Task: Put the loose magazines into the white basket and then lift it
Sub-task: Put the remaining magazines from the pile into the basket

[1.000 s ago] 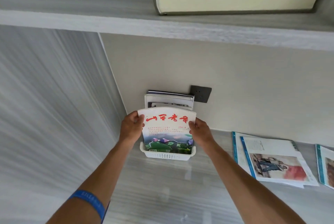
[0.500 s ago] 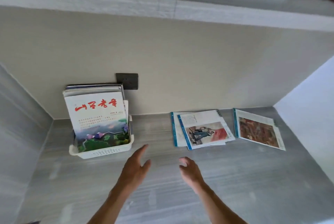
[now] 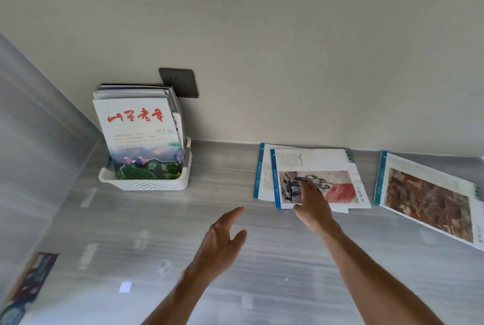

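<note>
The white basket [image 3: 146, 181] sits at the back left of the grey shelf [image 3: 235, 272], close to the wall and just below a dark wall socket [image 3: 178, 83], with several magazines already standing upright in it; the front one, a red-titled magazine [image 3: 141, 138], leans slightly back against the others. Off to the right, well apart from the basket, at least 2 loose magazines lie overlapped in a stack of magazines [image 3: 314, 178], and 1 more, a red-pictured magazine [image 3: 429, 198], lies flat beyond them near the right edge of view. The right hand [image 3: 311, 206] is over the near corner of the stack, fingers spread and empty, though I cannot tell whether the fingertips touch the cover. The left hand [image 3: 222, 240] hangs above bare shelf between basket and stack, fingers open and holding nothing. These magazines look thin, light and floppy, with glossy covers that will likely slide on one another, so I would pinch the stack along the blue spine edge, where the pages are bound, or it may fan out. The basket looks like light perforated plastic, but it will be top-heavy once full; its 2 end lips seem the place to grip it for lifting.
</note>
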`<state>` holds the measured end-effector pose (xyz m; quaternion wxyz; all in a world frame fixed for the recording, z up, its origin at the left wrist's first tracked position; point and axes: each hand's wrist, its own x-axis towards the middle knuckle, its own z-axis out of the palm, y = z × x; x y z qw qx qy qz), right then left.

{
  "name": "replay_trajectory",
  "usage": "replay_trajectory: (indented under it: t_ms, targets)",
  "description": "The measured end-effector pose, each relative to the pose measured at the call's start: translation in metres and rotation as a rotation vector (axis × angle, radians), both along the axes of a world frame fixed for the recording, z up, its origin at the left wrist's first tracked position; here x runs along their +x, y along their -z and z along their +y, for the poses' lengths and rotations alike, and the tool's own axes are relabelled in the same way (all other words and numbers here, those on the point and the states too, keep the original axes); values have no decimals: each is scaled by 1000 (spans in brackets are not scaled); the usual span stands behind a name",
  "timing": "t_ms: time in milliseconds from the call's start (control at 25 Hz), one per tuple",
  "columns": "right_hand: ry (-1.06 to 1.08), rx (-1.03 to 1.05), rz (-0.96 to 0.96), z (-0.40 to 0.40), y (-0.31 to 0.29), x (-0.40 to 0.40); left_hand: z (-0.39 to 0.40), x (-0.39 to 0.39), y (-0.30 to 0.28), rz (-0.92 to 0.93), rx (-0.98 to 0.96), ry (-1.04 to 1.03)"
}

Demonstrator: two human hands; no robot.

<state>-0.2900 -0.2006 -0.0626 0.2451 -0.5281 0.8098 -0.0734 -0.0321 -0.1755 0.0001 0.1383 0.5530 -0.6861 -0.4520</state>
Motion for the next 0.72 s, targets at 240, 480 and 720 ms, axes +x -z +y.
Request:
replay_trajectory:
  t_ms: [240, 480, 720]
  targets:
    - [-321, -15, 358, 3, 46, 2, 39, 1, 30, -18, -48, -134]
    - [-439, -241, 458, 62, 28, 27, 55, -15, 19, -84, -143, -158]
    - [-531, -565, 367, 89, -34, 22, 44, -51, -13, -294, -573, 109]
